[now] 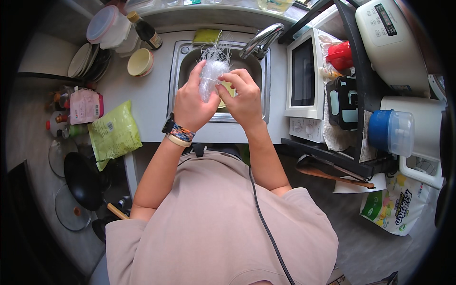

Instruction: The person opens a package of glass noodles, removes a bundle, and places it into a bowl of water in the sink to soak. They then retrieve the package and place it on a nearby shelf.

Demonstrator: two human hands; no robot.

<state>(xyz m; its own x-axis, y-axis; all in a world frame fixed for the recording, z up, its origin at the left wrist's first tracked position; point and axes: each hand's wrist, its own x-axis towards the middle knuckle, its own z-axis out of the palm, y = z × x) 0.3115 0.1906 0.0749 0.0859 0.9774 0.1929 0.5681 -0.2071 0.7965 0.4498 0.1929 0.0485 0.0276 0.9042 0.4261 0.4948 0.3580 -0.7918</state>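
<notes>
Over the sink [265,103], my left hand [193,101] holds a bundle of dry, translucent glass noodles [213,69]. Loose strands fan out at its far end, toward the back of the sink. A thin white tie [209,78] runs around the middle of the bundle. At the bundle's right side, my right hand [244,96] pinches the tie between thumb and fingertips; the exact grip is partly hidden. Below the hands, a pale yellow bowl [229,89] shows in the basin, mostly covered by them.
A chrome faucet [262,41] arches over the sink's back right corner. To the right stands a white microwave [304,74] beside a black rack. On the left are stacked bowls [140,62], a dark sauce bottle [148,34] and a green bag [115,133]. A black wok [82,181] lies lower left.
</notes>
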